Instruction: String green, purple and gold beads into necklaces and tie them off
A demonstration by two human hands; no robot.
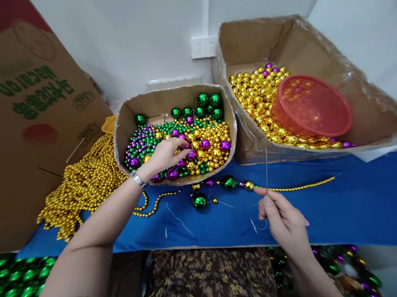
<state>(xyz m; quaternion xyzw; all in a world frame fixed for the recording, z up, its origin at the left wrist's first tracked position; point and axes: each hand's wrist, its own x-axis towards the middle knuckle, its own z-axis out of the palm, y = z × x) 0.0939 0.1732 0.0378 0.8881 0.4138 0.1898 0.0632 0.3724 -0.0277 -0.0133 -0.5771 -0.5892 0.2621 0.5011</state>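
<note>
My left hand reaches into a small cardboard box of green, purple and gold beads, its fingertips pinched on a purple bead. My right hand pinches a thin upright needle above the blue table cover. Just beyond it lies a partly strung strand with a green bead and a gold bead on it. A loose green bead rests near the box's front.
A bigger cardboard box at the right holds gold beads and a red plastic bowl. A heap of gold bead strands lies left. A flat printed carton leans far left. More beads sit below the table edge.
</note>
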